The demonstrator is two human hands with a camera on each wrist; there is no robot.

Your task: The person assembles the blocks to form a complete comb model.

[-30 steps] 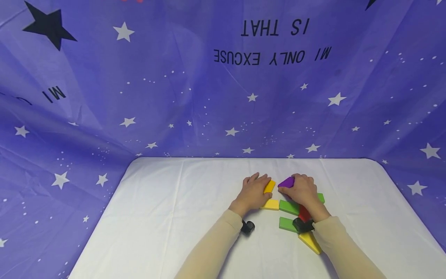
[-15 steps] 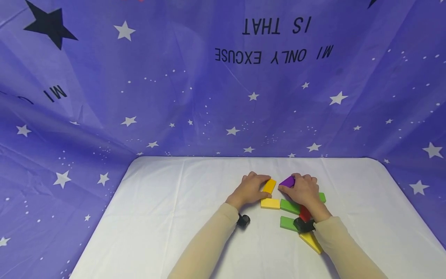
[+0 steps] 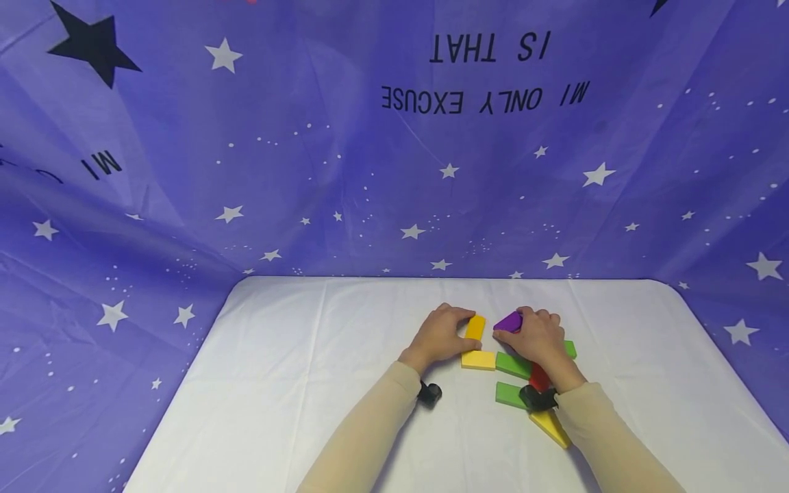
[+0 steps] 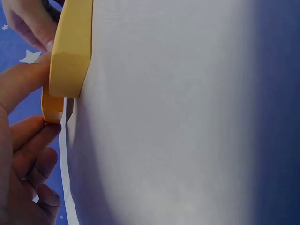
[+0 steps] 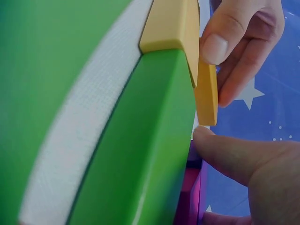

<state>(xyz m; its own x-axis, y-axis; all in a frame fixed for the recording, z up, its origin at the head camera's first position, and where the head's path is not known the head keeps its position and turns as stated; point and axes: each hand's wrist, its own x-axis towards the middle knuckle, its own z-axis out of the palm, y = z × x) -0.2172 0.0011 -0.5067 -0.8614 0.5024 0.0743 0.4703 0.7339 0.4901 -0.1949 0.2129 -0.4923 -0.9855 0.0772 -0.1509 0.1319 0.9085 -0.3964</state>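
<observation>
In the head view my left hand (image 3: 436, 335) pinches an orange-yellow block (image 3: 475, 329) between thumb and fingertips. That block's near end meets a pale yellow block (image 3: 478, 360) lying crosswise. The left wrist view shows the thumb by the pale yellow block (image 4: 72, 51) and fingertips at the end of the orange-yellow block (image 4: 52, 110). My right hand (image 3: 537, 337) grips a purple block (image 3: 508, 322), partly covered by the fingers. A green block (image 3: 513, 365) lies end to end with the pale yellow one.
Under the right wrist lie a red block (image 3: 539, 377), a second green block (image 3: 509, 395) and a long yellow block (image 3: 550, 429). Another green block (image 3: 570, 349) peeks out right of the hand. A white cloth covers the table (image 3: 345, 356); a purple starry curtain (image 3: 370, 171) hangs behind.
My left hand has shifted left, fingers drawn back to the orange-yellow block's ends. That block has turned slightly and moved a little left. The right hand and purple block stay nearly still.
</observation>
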